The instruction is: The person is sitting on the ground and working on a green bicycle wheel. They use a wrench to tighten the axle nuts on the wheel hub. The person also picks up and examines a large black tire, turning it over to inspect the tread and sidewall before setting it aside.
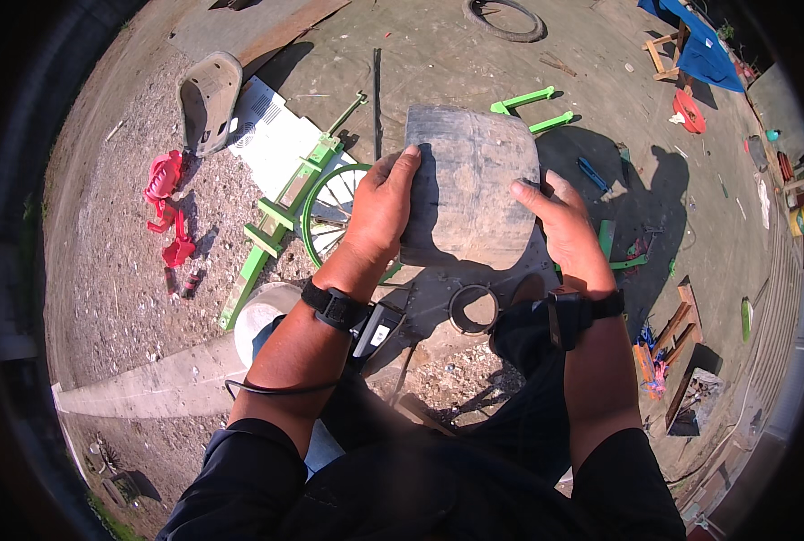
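Between my two hands is a broad, curved grey piece (474,185), dusty and scuffed, with a dark lower edge; its exact kind is not clear. My left hand (379,203) grips its left side, thumb lying on the face and fingers hidden behind. On the opposite side my right hand (560,216) clasps the edge, its thumb also pressed on the face. Behind my left hand, a green-rimmed spoked wheel (306,221) lies on the ground against a long green metal frame (280,215). Below the piece is an open round ring (452,311).
To the left are a grey seat shell (184,101), a white panel (274,137) and red plastic parts (161,178). A tyre (535,32) and a green bracket (526,97) lie farther off. On the right are a blue tool (594,175) and a wooden frame (675,326).
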`<state>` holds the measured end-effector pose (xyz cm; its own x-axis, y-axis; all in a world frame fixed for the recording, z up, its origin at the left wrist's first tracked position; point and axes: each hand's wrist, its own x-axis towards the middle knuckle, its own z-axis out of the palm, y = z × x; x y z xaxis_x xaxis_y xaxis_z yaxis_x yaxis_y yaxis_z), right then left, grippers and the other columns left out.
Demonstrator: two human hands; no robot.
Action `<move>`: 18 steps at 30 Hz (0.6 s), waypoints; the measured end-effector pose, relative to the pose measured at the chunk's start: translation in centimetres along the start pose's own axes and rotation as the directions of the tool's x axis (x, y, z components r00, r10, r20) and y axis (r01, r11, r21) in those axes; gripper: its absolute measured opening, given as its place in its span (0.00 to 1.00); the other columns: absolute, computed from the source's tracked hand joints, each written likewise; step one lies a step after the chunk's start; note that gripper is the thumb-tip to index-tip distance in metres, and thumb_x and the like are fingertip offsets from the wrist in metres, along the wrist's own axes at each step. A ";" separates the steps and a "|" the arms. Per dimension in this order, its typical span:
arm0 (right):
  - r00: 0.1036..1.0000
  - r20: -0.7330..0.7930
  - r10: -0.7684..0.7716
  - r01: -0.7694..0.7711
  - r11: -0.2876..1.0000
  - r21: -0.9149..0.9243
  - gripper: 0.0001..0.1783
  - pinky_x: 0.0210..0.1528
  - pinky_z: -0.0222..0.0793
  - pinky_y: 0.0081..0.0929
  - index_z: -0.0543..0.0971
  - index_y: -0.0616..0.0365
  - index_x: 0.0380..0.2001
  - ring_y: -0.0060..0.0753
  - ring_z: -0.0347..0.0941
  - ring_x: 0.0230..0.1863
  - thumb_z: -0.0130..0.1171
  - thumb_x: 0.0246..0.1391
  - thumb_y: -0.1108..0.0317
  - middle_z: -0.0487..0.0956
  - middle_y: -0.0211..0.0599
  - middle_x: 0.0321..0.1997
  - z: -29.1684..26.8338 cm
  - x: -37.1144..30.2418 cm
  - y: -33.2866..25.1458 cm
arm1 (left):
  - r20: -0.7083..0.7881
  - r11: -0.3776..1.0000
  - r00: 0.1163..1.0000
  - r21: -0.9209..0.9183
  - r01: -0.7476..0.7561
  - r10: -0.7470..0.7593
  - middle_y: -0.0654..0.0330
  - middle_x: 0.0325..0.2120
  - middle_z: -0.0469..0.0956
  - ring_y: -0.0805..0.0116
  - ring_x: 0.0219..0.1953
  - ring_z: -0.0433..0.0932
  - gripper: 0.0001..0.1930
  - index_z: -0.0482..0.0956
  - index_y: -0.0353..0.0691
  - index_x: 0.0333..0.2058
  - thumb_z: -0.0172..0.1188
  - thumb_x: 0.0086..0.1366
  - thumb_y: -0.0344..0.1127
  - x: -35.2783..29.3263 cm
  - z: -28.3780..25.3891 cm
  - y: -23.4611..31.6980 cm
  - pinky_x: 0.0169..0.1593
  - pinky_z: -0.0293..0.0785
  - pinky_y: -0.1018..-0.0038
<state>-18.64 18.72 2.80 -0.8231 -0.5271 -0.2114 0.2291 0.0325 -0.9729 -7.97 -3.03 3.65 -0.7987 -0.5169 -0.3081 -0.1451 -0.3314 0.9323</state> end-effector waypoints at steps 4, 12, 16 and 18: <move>0.998 -0.059 -0.018 0.015 0.998 -0.061 0.26 0.58 0.63 0.26 0.74 0.68 0.54 0.26 0.72 0.52 0.64 0.57 0.64 0.78 0.36 0.50 -0.2 0.3 0.6 | 0.017 1.000 1.000 0.000 0.004 -0.004 0.49 0.46 0.79 0.66 0.44 0.79 0.29 0.71 0.23 0.54 0.58 0.69 0.48 -0.1 0.0 0.2 0.50 0.75 0.75; 1.000 0.014 -0.004 0.004 1.000 -0.016 0.26 0.59 0.63 0.27 0.74 0.68 0.54 0.26 0.72 0.52 0.65 0.56 0.65 0.78 0.36 0.50 -0.2 0.1 0.1 | 0.058 1.000 0.998 -0.012 -0.017 0.018 0.52 0.45 0.79 0.68 0.43 0.79 0.26 0.72 0.24 0.53 0.59 0.69 0.44 0.1 -0.1 -0.2 0.48 0.76 0.76; 1.000 -0.025 0.005 -0.005 1.000 -0.020 0.26 0.59 0.63 0.27 0.73 0.68 0.54 0.27 0.72 0.52 0.65 0.56 0.64 0.78 0.37 0.51 -0.4 0.3 0.8 | 0.083 0.999 0.996 -0.037 -0.009 0.012 0.53 0.43 0.80 0.69 0.42 0.79 0.25 0.73 0.24 0.52 0.60 0.68 0.43 0.1 -0.1 -0.1 0.47 0.76 0.77; 0.999 -0.039 0.009 -0.009 1.000 -0.012 0.27 0.60 0.63 0.27 0.73 0.68 0.55 0.27 0.72 0.52 0.65 0.56 0.63 0.78 0.37 0.51 -0.4 0.4 0.9 | 0.089 0.999 0.996 -0.042 -0.007 0.011 0.53 0.43 0.80 0.69 0.42 0.79 0.24 0.73 0.24 0.52 0.60 0.68 0.43 0.0 0.0 -0.1 0.47 0.76 0.76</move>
<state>-18.95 18.92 1.82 -0.8404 -0.4937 -0.2235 0.2303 0.0479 -0.9719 -7.95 -3.04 3.58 -0.8492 -0.4480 -0.2796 -0.1145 -0.3606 0.9256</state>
